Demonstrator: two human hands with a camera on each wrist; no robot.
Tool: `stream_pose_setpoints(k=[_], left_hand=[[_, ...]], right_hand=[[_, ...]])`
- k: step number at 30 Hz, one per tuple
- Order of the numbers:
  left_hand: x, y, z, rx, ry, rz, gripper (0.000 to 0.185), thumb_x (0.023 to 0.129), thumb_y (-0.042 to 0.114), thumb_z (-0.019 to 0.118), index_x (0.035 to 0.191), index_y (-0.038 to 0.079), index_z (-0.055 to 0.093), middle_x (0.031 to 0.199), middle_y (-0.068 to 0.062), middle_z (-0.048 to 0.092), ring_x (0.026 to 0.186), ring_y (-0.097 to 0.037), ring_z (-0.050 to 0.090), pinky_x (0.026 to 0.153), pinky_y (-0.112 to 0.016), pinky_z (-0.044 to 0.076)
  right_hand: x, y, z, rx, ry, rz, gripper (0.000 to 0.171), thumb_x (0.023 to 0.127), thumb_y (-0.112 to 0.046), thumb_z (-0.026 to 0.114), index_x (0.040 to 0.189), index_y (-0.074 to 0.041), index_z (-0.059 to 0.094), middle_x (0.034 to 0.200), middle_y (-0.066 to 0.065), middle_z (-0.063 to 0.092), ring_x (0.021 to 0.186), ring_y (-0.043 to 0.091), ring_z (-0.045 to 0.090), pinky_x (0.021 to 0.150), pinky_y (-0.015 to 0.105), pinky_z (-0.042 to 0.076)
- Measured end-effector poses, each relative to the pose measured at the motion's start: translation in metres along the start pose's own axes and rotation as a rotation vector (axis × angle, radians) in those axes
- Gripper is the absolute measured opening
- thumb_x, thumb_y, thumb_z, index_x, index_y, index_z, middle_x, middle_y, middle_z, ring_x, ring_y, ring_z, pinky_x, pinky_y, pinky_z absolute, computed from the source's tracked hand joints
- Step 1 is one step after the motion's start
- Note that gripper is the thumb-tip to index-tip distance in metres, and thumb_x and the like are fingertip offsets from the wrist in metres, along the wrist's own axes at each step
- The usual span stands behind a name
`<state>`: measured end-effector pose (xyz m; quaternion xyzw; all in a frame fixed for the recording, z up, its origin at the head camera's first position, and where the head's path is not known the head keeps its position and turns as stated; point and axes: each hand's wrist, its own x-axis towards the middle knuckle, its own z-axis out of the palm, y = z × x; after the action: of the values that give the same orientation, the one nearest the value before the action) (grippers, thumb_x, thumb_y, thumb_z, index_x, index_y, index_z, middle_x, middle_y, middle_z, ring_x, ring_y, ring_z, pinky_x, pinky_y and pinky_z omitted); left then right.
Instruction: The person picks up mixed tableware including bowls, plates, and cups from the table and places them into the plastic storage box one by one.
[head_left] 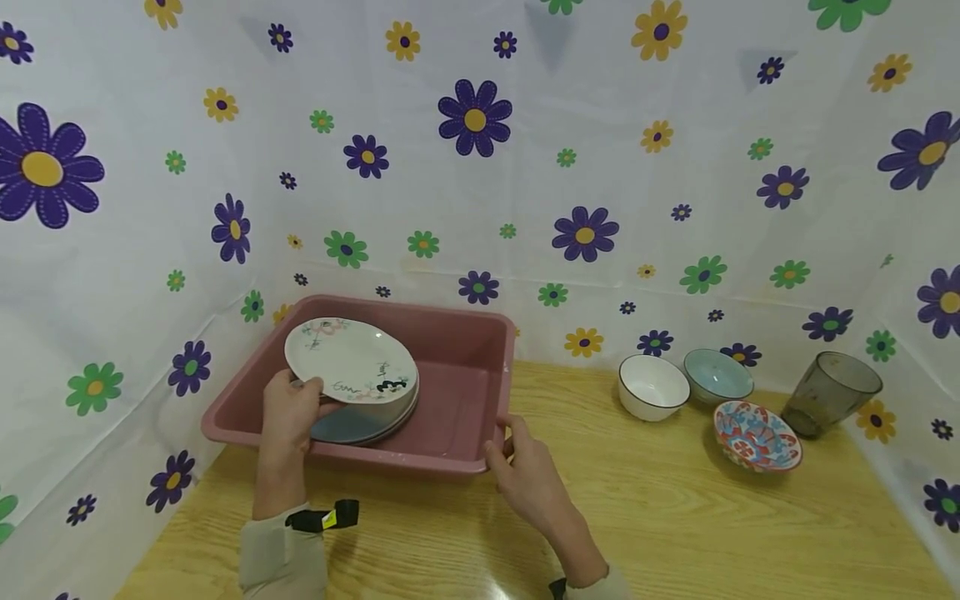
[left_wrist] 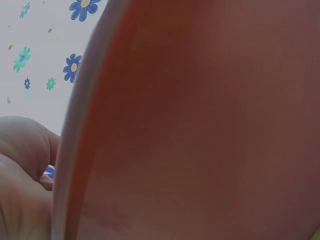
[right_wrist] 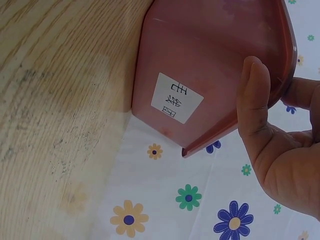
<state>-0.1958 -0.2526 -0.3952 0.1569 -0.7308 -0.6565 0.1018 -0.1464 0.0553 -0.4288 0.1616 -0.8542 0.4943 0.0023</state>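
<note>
From where I stand, the left hand (head_left: 288, 412) sits lower left of centre in the head view, reaching over the near rim of the dusty-pink rectangular plastic tub (head_left: 480, 333). Its fingers are curled round the near edge of the white round ceramic plate with a faint floral print (head_left: 349, 360), which lies just up and to the right of the hand, tilted, with its far edge higher. That plate rests on top of a grey-blue plate (head_left: 352, 423), and a third rim seems to show beneath, though I cannot be sure. The stack occupies the left half of the tub, whose long axis runs left to right across the frame; the right half shows bare pink floor. In the left wrist view the pink wall (left_wrist: 200, 125) fills nearly everything.

Further right, the right hand (head_left: 525, 471) pinches the tub's near right corner, thumb on the rim; the right wrist view shows the thumb (right_wrist: 257, 100) pressed on the outer wall beside a white paper label (right_wrist: 177, 97). So the left hand is the one nearer the plates.

The tub sits on a light wood-grain table (head_left: 675, 517). At the right of the frame stand a white bowl (head_left: 652, 386), a pale-blue bowl (head_left: 717, 376), a red-and-blue patterned bowl (head_left: 757, 435) and a smoky grey tumbler (head_left: 831, 393).
</note>
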Motion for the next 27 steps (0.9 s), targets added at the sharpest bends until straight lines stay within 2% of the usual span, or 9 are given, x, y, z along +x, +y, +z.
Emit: stream_pose_setpoints(k=[6,11,19,27], left_hand=[[0.0025,0.0004,0.0002,0.114,0.017,0.034,0.051,0.100,0.006,0.036,0.146,-0.014,0.027,0.122,-0.031,0.056,0.068,-0.003,0.067,0.064,-0.019,0.056],[0.0022,-0.0019,-0.0001,0.221,0.020,0.032,0.052,0.100,0.009,0.037,0.146,-0.014,0.029,0.119,-0.032,0.057,0.066,-0.007,0.066,0.059,-0.020,0.052],[-0.0009,-0.0055,-0.0005,0.283,0.027,0.040,0.046,0.101,0.007,0.037,0.139,-0.017,0.035,0.117,-0.034,0.057,0.068,-0.011,0.066,0.055,-0.018,0.049],[0.0000,-0.0044,0.0003,0.394,0.056,0.082,0.040,0.099,0.006,0.036,0.129,-0.018,0.045,0.108,-0.032,0.062,0.072,-0.021,0.068,0.055,-0.022,0.047]], right_hand=[[0.0011,-0.0014,-0.0011,-0.019,0.027,-0.040,0.043,0.102,-0.016,0.054,0.138,0.004,0.044,0.076,0.002,0.058,0.054,0.006,0.053,0.045,0.022,0.042],[0.0002,-0.0013,-0.0002,-0.030,0.025,-0.034,0.041,0.102,-0.016,0.053,0.137,0.003,0.045,0.076,0.003,0.060,0.054,0.005,0.052,0.045,0.022,0.042],[-0.0009,-0.0011,0.0016,-0.014,0.000,-0.013,0.041,0.103,-0.015,0.052,0.140,0.000,0.044,0.082,0.011,0.064,0.055,0.006,0.053,0.046,0.021,0.042],[-0.0013,-0.0017,0.0008,-0.024,0.006,-0.021,0.043,0.103,-0.014,0.052,0.141,0.001,0.043,0.081,0.009,0.063,0.055,0.005,0.052,0.046,0.021,0.042]])
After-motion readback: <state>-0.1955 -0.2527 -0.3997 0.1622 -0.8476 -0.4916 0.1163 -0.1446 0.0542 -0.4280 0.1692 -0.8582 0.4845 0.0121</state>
